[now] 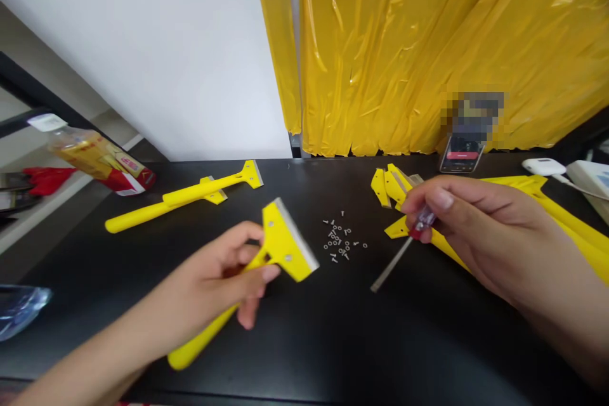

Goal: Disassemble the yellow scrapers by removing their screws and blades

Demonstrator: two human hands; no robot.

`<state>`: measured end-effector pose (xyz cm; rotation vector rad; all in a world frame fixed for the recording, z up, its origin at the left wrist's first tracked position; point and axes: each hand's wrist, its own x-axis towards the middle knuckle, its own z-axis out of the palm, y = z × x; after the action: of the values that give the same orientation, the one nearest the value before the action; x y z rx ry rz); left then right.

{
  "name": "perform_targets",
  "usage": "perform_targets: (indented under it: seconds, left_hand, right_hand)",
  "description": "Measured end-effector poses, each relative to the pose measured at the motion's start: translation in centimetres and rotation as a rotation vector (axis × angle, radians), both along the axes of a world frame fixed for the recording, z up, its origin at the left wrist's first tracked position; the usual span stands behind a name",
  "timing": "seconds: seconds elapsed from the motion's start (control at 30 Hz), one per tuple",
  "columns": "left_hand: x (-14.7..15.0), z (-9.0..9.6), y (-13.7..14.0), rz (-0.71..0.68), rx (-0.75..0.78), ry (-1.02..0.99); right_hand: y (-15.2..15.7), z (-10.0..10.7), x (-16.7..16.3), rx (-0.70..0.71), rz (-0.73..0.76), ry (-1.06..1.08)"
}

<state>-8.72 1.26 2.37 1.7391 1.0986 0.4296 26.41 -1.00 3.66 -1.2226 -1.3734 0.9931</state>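
My left hand (238, 276) is closed round the neck of a yellow scraper (290, 244), whose head carries a metal blade edge and two screws. Its handle slants down toward the near left. In my right hand (469, 222) is a screwdriver (392, 266) with a clear and red handle, its flat tip pointing down and left above the table. Small screws and nuts (340, 241) lie scattered between my hands. Yellow scraper heads (380, 189) rest just beyond my right hand, and more yellow scraper parts (566, 216) lie partly hidden behind it.
Two yellow scrapers (204, 189) lie crossed on the black table (304, 355) at the left. A drink bottle (102, 158) leans behind them. A phone (469, 133) stands against the yellow sheeting (404, 44). A white case (543, 167) and a cable sit at the right.
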Motion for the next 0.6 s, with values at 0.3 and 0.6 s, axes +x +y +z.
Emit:
perform_targets:
  seconds: [0.3,0.6]
  left_hand:
    - [6.9,-2.7,0.8,0.131,-0.692,-0.526]
    - [6.0,-3.0,0.9,0.114,-0.788,-0.521]
  right_hand:
    - [-1.5,-0.2,-1.0,0.434,-0.263,-0.502]
    - [-0.9,-0.6,0.7,0.578,0.191,-0.576]
